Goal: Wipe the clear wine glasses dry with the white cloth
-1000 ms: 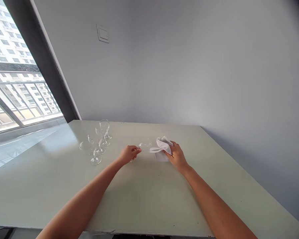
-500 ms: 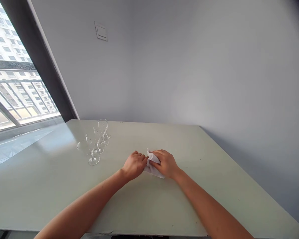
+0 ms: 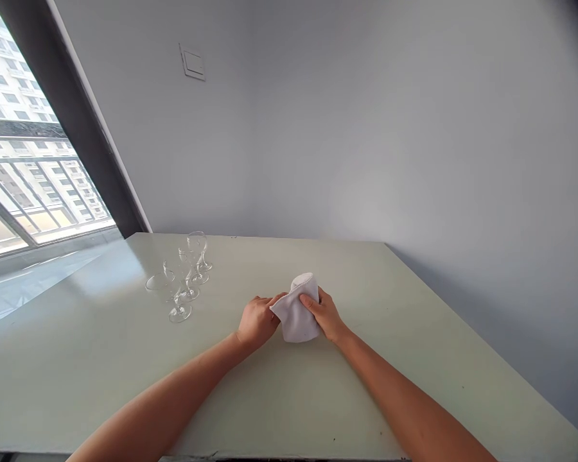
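A white cloth is held between my two hands above the middle of the table, its lower part hanging open and its top curled over. My right hand grips its right side, thumb lying across the front. On the left, the fingers of my left hand are closed at the cloth's left corner; their tips are partly hidden behind it. Whether anything lies inside the cloth cannot be seen.
Several clear stemmed glasses stand in a row on the left of the pale table, the nearest one closest to my left forearm. Grey walls rise behind the table, and a window is at the far left.
The cloth has been spread wider and raised, showing more of its surface. My right hand has shifted slightly right, with its thumb now on the cloth's front. The glasses stand as before.
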A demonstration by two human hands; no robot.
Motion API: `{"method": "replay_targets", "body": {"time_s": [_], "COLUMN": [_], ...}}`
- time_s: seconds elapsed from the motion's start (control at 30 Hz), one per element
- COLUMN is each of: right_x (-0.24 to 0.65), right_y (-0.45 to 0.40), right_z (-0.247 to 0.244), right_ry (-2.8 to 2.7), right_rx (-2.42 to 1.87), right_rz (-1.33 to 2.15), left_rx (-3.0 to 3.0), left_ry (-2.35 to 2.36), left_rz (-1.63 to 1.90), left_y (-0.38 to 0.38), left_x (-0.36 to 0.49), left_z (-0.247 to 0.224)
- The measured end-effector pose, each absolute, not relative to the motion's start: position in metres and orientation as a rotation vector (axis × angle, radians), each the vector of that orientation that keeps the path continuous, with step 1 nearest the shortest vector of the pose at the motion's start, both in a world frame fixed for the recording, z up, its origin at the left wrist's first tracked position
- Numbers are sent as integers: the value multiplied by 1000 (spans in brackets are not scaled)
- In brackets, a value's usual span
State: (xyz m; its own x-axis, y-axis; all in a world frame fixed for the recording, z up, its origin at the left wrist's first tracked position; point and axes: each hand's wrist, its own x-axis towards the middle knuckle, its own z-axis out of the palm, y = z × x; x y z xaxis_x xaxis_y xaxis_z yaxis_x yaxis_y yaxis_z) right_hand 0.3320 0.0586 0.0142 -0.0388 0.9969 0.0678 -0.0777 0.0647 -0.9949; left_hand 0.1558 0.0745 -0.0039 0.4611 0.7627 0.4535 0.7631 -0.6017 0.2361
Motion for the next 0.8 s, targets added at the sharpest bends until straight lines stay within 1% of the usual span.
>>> {"method": "replay_targets", "body": {"time_s": [0.23,0.4,0.57,0.67,0.8], "right_x": [322,308,297,294,294], "right_y": [53,47,41,39,40], "right_z": [8,2,0,0,-2], "right_ry": [-1066,-1014,-1021,-1030,-1006], "right_rx": [-1103,-1024,-952,-911,-907], "right_rz": [1089,1150,1243,1283,1322], "left_rx": [-2684,-2807,-2829,-2742,-2674], "left_ry": [-1605,-1852,-1696,-1719,-1616], "left_rz": [-936,-1252,-1536,-1556,-1438], "left_y": [72,63,55,54,53], "left_x": [162,165,173,179,179], "left_z": [-10,-3,-2,-5,-3]}}
